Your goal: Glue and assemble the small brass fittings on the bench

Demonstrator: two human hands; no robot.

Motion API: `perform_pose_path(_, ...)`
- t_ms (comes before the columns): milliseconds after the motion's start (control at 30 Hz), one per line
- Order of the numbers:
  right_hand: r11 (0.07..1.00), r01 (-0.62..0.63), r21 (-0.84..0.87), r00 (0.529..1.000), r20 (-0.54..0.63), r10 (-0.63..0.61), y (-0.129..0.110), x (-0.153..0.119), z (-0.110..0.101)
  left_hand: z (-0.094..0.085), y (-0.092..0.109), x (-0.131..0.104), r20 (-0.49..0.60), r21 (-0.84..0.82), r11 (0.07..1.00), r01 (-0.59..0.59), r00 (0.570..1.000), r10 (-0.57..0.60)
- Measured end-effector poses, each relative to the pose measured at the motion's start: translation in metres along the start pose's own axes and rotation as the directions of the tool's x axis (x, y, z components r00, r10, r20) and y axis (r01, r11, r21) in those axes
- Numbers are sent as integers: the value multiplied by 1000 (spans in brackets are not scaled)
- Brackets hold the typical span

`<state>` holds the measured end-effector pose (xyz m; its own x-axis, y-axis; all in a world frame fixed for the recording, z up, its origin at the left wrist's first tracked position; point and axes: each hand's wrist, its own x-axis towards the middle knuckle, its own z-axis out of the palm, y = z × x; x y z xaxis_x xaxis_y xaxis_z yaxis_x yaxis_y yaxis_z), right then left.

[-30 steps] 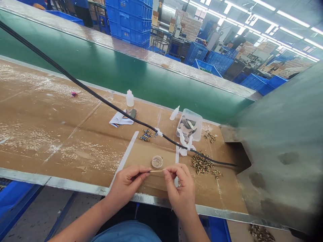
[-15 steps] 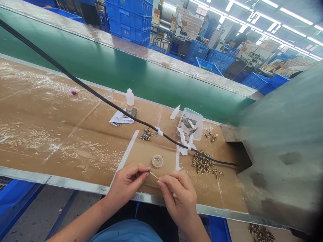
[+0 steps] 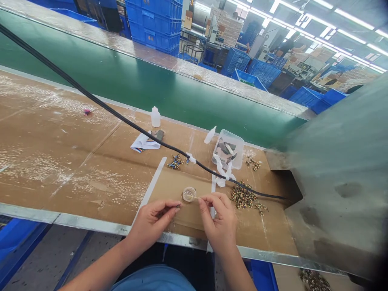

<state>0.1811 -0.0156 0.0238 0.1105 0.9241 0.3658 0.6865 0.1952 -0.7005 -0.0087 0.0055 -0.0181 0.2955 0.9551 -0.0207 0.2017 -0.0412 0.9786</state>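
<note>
Head view: stick swung away from the left hand's piece, tip now at the clear cup.
Half a second ago the thin stick (image 3: 194, 197) met the small dark piece (image 3: 178, 206); now the two are apart. Right hand (image 3: 220, 218) pinches stick's near end, thumb to fingers; far tip over or inside cup (image 3: 184, 195), depth unclear. Left hand (image 3: 153, 218) pinches dark piece, mostly hidden by fingertips, just beside cup's near left side. Cup on tabletop (image 3: 100, 212), beyond the hands, between two white tape strips. Right of it, pile of small gold-and-black parts (image 3: 242, 197); beyond, blue-and-gold cluster (image 3: 175, 162), clear box (image 3: 240, 158). Black cable (image 3: 91, 95) slants across, partly covering pile's upper edge; hands-to-cup space unobstructed.
</note>
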Motion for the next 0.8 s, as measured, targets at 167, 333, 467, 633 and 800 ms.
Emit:
perform_pose_path(167,995,-47,88,999,-17,48,-1,-1,-3,-1,5,0,0,37,999,-20,1000,20)
perform_pose_path(333,961,-129,246,991,51,120,-10,-1,-9,-2,4,0,7,93,995,-47,999,47)
perform_pose_path(467,960,-119,253,992,69,105,-13,-2,-11,-2,3,2,14,96,994,-51,999,50)
perform_pose_path(633,999,-12,37,999,-30,13,-5,2,-8,-1,4,2,3,48,999,-23,1000,23)
perform_pose_path(800,982,93,-166,996,0,-94,2,7,0,0,4,3,-13,54,999,-5,1000,6)
